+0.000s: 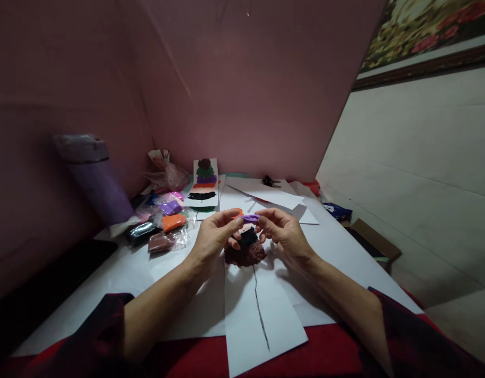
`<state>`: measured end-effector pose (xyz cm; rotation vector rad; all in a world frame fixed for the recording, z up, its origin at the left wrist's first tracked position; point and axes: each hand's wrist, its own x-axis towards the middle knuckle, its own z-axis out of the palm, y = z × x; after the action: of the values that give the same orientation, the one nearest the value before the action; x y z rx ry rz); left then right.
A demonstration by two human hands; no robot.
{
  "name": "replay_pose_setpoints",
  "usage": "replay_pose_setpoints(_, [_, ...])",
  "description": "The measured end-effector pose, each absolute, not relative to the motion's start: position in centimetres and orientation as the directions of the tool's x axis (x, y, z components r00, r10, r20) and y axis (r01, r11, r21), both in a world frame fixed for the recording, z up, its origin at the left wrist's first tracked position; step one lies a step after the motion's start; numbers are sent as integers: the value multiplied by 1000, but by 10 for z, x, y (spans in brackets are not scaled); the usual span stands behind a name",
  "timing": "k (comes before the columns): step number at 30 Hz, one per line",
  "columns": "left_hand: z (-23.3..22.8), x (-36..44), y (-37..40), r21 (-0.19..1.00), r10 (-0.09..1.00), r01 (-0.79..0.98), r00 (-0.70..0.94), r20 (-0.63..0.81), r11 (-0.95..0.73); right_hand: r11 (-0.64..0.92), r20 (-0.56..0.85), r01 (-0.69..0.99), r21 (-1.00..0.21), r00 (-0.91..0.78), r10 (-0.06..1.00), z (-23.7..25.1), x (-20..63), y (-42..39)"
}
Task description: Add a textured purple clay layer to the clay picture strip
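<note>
Left hand (211, 234) and right hand (288, 234), both pinched closed, hold a small purple clay-like strip (251, 218) between them above a white rectangular paper sheet (242, 310) bearing brown and black clay-like layers (246, 255).

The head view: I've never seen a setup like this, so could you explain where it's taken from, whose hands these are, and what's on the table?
There is no machine here: these are a person's own bare hands. The camera is worn on that person's head, looking forward and down, so their left hand is on the left and their right hand on the right. The fingers of both hands pinch a small purple piece, which looks soft. Below it, a white card with a dark line and textured patches lies on the white table surface. Behind, to the left, are clear packets of coloured material and another card with coloured bands.
</note>
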<state>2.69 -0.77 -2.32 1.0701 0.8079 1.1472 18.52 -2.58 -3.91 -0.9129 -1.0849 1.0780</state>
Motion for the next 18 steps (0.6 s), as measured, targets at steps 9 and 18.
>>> replay_pose_setpoints(9, [-26,32,-10,983,951,-180,307,33,24,275,278,-62,-960,-47,960,-39,180,-34])
replay_pose_setpoints(18, [-21,30,-7,966,997,-258,68,38,-20,267,240,-133,-955,190,952,-41,186,-26])
